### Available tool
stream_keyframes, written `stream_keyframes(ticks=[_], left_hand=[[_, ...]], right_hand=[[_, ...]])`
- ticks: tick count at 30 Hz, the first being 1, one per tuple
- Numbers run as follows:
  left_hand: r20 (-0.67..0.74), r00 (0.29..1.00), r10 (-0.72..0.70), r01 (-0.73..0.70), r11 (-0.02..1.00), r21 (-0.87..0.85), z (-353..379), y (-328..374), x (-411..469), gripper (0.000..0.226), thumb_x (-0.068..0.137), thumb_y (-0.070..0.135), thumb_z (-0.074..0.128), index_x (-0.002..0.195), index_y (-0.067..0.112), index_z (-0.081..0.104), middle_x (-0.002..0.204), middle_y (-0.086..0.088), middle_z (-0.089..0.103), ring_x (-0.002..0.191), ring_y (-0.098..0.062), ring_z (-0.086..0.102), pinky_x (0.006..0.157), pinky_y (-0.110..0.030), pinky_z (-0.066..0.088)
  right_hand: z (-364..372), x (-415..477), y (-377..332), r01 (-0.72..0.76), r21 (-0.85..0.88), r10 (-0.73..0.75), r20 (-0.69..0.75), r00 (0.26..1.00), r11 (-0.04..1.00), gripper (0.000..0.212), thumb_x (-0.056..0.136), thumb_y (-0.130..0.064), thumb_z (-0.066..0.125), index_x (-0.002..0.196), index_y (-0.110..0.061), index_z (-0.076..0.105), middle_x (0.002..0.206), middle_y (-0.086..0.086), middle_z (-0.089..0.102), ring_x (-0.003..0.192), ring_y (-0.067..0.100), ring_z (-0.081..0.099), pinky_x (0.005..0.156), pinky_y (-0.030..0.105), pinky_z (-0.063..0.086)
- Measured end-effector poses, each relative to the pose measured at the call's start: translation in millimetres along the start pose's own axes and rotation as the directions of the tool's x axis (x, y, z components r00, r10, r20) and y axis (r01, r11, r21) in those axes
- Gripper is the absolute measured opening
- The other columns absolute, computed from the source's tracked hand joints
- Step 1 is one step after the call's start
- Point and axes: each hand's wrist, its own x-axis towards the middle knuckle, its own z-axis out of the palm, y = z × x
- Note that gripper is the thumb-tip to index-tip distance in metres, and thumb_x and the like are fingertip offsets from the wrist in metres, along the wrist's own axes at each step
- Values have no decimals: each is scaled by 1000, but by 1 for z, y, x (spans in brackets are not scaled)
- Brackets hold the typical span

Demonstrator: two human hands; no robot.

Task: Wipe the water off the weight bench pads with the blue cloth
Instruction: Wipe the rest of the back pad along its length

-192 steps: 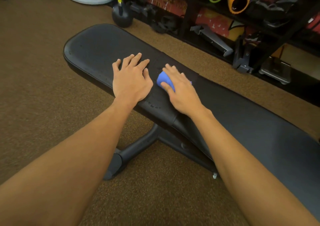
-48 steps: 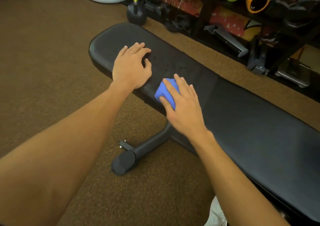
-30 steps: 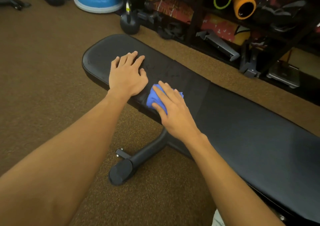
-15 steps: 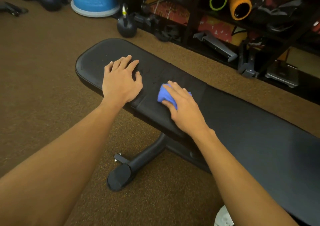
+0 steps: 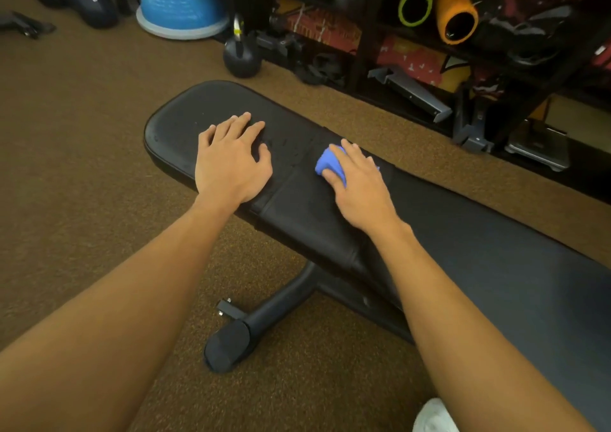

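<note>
bench [image 5: 479,253] long axis upper-left to lower-right

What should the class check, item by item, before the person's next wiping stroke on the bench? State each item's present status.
1. Blue cloth under the right hand: ok.
2. Cloth touching the bench pad: ok.
3. Left hand flat on the pad, apart from the cloth: ok.
4. Pad between the hands dry: not ok, water droplets remain.
5. Long pad dry: cannot tell.
</note>
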Motion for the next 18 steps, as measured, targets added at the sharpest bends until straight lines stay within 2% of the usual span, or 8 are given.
stream_keyframes(ticks=[1,3,7,9,12,14,16,18], left_hand=[[2,1000,0,0,1000,1,0,0,0,59,105,52,36,158,33,52,170,3,42,159,-19,31,130,-48,21],[5,1000,-6,6,1000,6,0,0,0,59,105,53,36,158,33,52,170,4,42,159,-18,31,130,-47,21],[-2,1000,-7,7,1000,6,3,-1,0,58,105,52,36,157,33,52,169,4,43,159,-18,32,129,-47,21],[1,1000,-6,6,1000,6,4,-1,0,58,105,53,36,158,34,52,170,4,42,160,-18,31,129,-47,21],[6,1000,-7,7,1000,8,2,0,1,59,106,53,34,158,34,51,170,4,42,160,-18,30,130,-48,21],[8,1000,-8,8,1000,13,2,1,1,58,106,53,35,158,34,51,170,5,41,160,-18,30,130,-47,20],[8,1000,-14,14,1000,20,2,1,2,57,105,52,36,158,34,51,170,5,42,160,-18,30,129,-47,20],[4,1000,-12,12,1000,21,2,1,2,57,106,51,38,158,33,51,170,4,42,159,-18,31,129,-47,21]], right_hand=[[5,7,-9,-29,-28,29,-18,999,999,58,112,-44,41,165,-23,30,175,2,18,163,21,9,131,41,3],[11,10,-25,12,-39,-13,-27,1000,999,59,112,-44,39,166,-22,29,176,3,15,163,22,6,131,42,1],[0,-8,-9,265,37,-268,88,960,963,57,110,-45,47,164,-29,34,174,-6,23,162,12,12,132,35,4],[-8,-4,9,236,21,-237,77,968,971,57,109,-45,49,163,-30,36,173,-7,26,161,11,15,133,38,9],[-3,24,7,21,-29,-21,8,1000,999,57,111,-44,44,164,-25,34,174,0,23,162,20,13,131,43,9],[7,39,-12,-49,-81,47,-22,999,996,57,113,-44,39,165,-22,31,175,5,19,162,26,11,130,45,8],[11,40,-23,2,-86,-2,-8,1000,996,57,113,-42,38,166,-22,29,175,5,17,163,26,9,130,44,5],[4,24,-15,134,-17,-133,55,990,991,56,112,-41,43,165,-27,31,175,-1,19,162,19,10,131,38,3]])
